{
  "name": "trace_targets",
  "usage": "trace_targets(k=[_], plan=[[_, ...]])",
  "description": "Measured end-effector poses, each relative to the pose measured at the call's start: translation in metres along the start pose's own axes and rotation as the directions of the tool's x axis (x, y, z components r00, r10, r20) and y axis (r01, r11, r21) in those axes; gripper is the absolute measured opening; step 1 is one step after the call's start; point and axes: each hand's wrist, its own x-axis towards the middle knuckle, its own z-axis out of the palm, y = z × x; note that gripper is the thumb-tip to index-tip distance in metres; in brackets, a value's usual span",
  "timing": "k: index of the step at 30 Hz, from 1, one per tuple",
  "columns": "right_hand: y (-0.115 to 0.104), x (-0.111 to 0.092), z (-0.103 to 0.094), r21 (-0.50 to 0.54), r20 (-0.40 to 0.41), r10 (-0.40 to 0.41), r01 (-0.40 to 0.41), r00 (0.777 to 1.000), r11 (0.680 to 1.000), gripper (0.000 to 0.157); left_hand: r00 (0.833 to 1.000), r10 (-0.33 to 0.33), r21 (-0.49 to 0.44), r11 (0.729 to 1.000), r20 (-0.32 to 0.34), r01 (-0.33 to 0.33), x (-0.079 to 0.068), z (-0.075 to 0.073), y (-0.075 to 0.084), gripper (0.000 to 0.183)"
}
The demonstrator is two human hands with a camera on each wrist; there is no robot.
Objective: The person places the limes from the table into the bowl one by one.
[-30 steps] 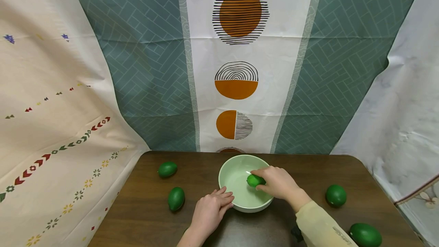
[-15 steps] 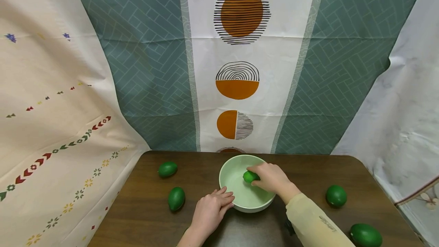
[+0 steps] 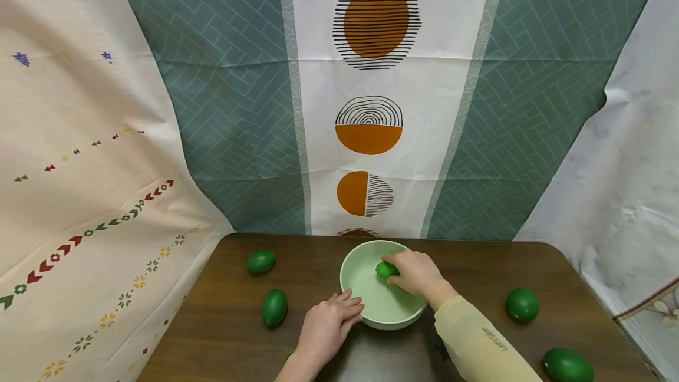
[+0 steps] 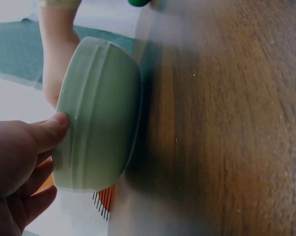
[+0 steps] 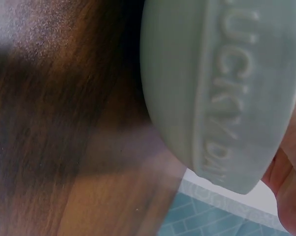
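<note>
A pale green bowl [image 3: 371, 305] stands on the table, raised lettering on its outer wall in the right wrist view. At its near left rim is my left hand [image 3: 330, 324], fingers over the edge; in the left wrist view the thumb [image 4: 57, 125] presses the outer wall just below the rim. Inside the bowl my right hand [image 3: 416, 276] pinches a bright green lime [image 3: 386, 270] between thumb and fingers, its right part hidden by the hand. The right wrist view shows part of this hand [image 5: 292, 196] behind the bowl's wall; the lime is hidden there.
Two dark green lime-like fruits, one farther back [image 3: 260, 262] and one nearer [image 3: 274, 308], lie left of the bowl. To the right are a round green fruit [image 3: 522, 305] and a larger oval one [image 3: 569, 365]. Patterned cloths [image 3: 239, 105] hang behind the brown table [image 3: 212, 335].
My right hand has moved a little left within the bowl, carrying the lime with it. The left hand has stayed at the rim.
</note>
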Motion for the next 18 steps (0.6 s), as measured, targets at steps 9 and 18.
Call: trace_targets(k=[9, 18], plan=[[0.001, 0.005, 0.008, -0.003, -0.006, 0.005, -0.005, 1.0, 1.0, 0.043, 1.0, -0.006, -0.012, 1.0, 0.011, 0.006, 0.001, -0.001, 0.001, 0.023], [-0.002, 0.007, 0.011, -0.004, -0.038, -0.006, 0.006, 0.999, 1.0, 0.044, 1.0, -0.013, -0.002, 1.0, 0.015, 0.013, 0.001, -0.002, 0.002, 0.024]])
